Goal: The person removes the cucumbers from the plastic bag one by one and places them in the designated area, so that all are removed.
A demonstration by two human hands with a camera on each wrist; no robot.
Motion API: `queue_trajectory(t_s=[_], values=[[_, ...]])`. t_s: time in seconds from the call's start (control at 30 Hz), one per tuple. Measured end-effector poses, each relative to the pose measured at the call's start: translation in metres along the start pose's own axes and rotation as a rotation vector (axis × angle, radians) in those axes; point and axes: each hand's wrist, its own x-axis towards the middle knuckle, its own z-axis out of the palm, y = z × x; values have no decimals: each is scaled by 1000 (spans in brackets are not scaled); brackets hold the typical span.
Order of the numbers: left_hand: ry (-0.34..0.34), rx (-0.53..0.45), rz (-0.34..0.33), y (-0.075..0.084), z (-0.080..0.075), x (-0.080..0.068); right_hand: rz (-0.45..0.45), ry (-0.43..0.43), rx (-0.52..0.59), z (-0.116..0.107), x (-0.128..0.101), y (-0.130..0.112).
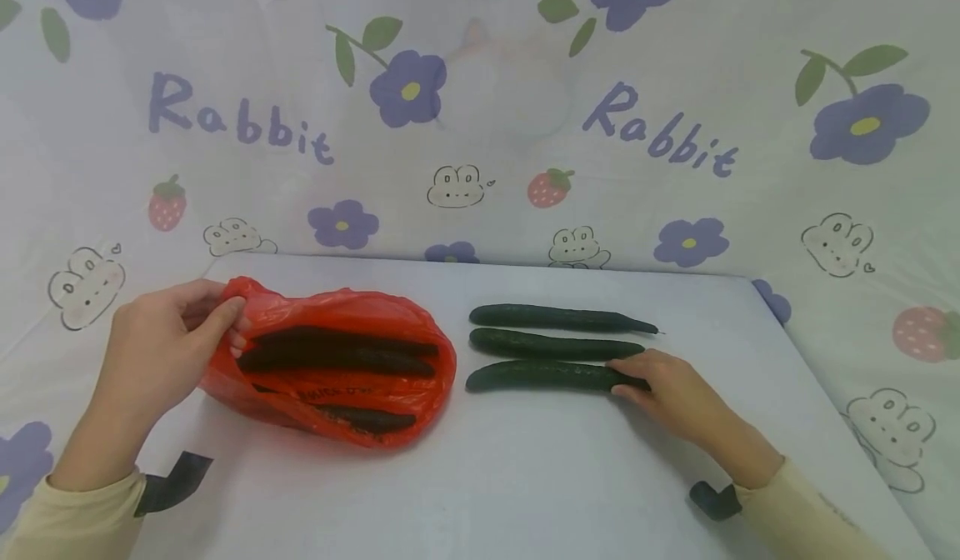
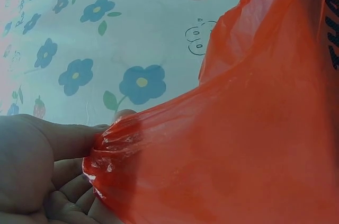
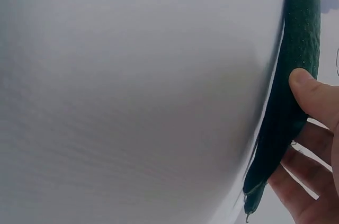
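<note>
My left hand [image 1: 161, 347] pinches the gathered edge of a red plastic bag [image 1: 360, 303], thumb over fingers, and the bag's mouth stands wide. Several dark cucumbers [image 1: 341, 353] lie inside it, partly covered by the plastic. To the right of the bag, three green cucumbers lie side by side on the white tabletop. My right hand [image 1: 678, 393] holds the nearest cucumber [image 1: 536, 375] by its right end. In the right wrist view, the thumb presses on one side of this cucumber [image 3: 299, 38], with fingers on the other. The middle cucumber [image 1: 555, 344] and the far cucumber [image 1: 555, 317] lie just behind it.
The white tabletop [image 1: 480, 485] stretches in front of the bag and cucumbers. Behind it hangs a white cloth [image 1: 495, 143] printed with flowers, strawberries, rabbits and the word Rabbit. A dark strap piece [image 1: 176, 483] juts from the left sleeve, another [image 1: 714, 502] from the right.
</note>
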Motion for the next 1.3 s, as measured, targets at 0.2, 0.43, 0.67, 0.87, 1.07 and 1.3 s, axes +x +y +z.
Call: queue_trajectory(t_s=[0.2, 0.43, 0.67, 0.87, 1.07, 1.3], values=[[4, 1, 5, 2, -2, 0, -5, 6, -8, 1, -1, 0], [-11, 5, -15, 0, -1, 0, 39, -30, -3, 1, 0, 0], [-6, 8, -12, 0, -1, 0, 86, -45, 8, -3, 0, 0], [-3, 3, -2, -1, -1, 0, 82, 100, 31, -13, 4, -4], [-8, 0, -9, -2, -1, 0, 51, 176, 57, -23, 14, -16], [-10, 0, -22, -1, -1, 0, -5, 226, 85, -33, 28, -37]])
